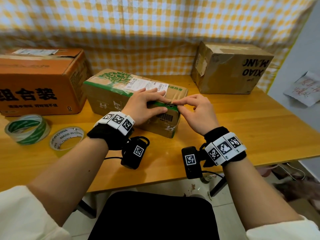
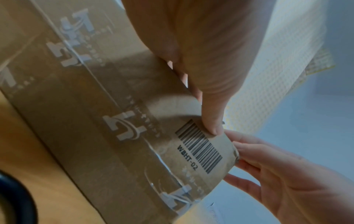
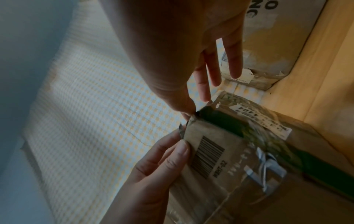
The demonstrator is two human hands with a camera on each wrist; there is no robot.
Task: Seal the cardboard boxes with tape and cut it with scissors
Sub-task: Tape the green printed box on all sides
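A long brown cardboard box with a green tree print and green tape lies on the table in front of me. My left hand lies flat over its top right end, and the thumb presses the front face above a barcode. At the box's top right corner, my right hand pinches a crumpled scrap of green tape between thumb and forefinger, the other fingers spread. The right wrist view shows the same pinch at the corner. I see no scissors.
A green-and-white tape roll and a clear tape roll lie at the front left. An orange box stands behind them, and a brown box at the back right. The wooden table ends just past my wrists.
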